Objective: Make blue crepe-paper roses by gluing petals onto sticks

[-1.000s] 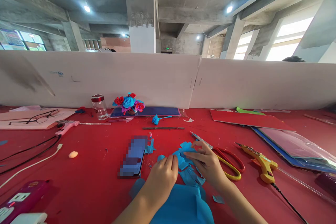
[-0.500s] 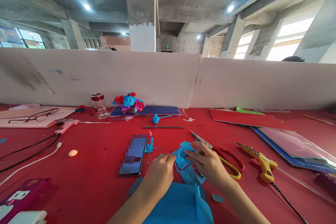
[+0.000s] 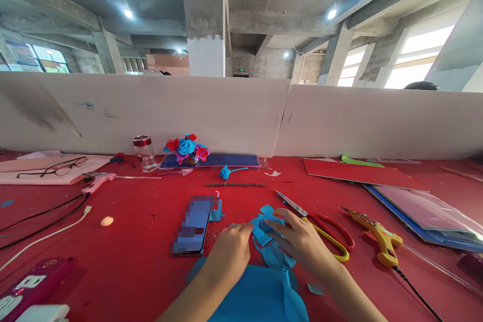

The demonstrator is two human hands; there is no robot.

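Observation:
Several cut pieces of blue crepe paper (image 3: 277, 254) lie in a loose pile between my hands. My left hand (image 3: 234, 246) is closed, its thumb and fingertips pinched on a blue paper piece at the pile's left edge. From the right, my right hand (image 3: 302, 236) reaches over the pile with bent fingers on a blue paper piece; its thumb is mostly hidden. Below my hands spreads a larger sheet of blue paper (image 3: 260, 294). Just beyond my right hand lie scissors (image 3: 302, 210) with red and yellow handles. A phone (image 3: 194, 226) rests left of my left hand.
A yellow glue gun (image 3: 385, 246) lies at right, near plastic-wrapped sheets (image 3: 415, 209) and a red board (image 3: 362, 173). Behind stand a paper flower bouquet (image 3: 186, 148) and a glass jar (image 3: 145, 155). At left are a pink glue gun (image 3: 98, 182), glasses (image 3: 56, 167) and a power strip (image 3: 33, 282).
My right hand's fingers have shifted slightly down and left over the blue paper. My left hand keeps its pinch in nearly the same place. The whole view has moved a little.

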